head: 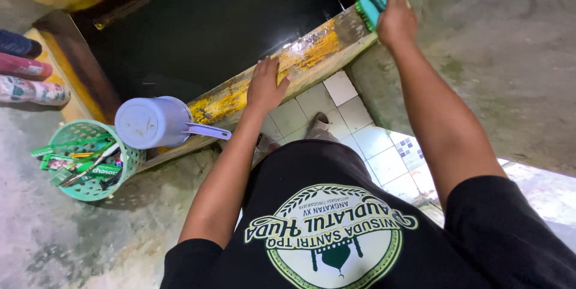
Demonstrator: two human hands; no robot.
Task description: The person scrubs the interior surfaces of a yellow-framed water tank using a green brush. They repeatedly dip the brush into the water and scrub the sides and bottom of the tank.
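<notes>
the brush [369, 4] is green plastic. the ledge [312, 52] is wet, shiny, with rough worn yellow paint. the scoop [157, 122] is smooth plastic. the walls [510, 55] are rough.

Ledge [312, 55] open between hands; blue dipper [153, 122] blocks its left end.

Both arms reached forward and away from the body, bare from the short black sleeves down. Left arm extended nearly straight; left hand [266, 87] lay palm down, fingers spread and flat, wrist slightly bent back. Right arm stretched farther out and higher, elbow almost locked. Right hand [395, 20] was curled in a grip, knuckles up, index finger pointing forward. The two hands were well apart.
</notes>
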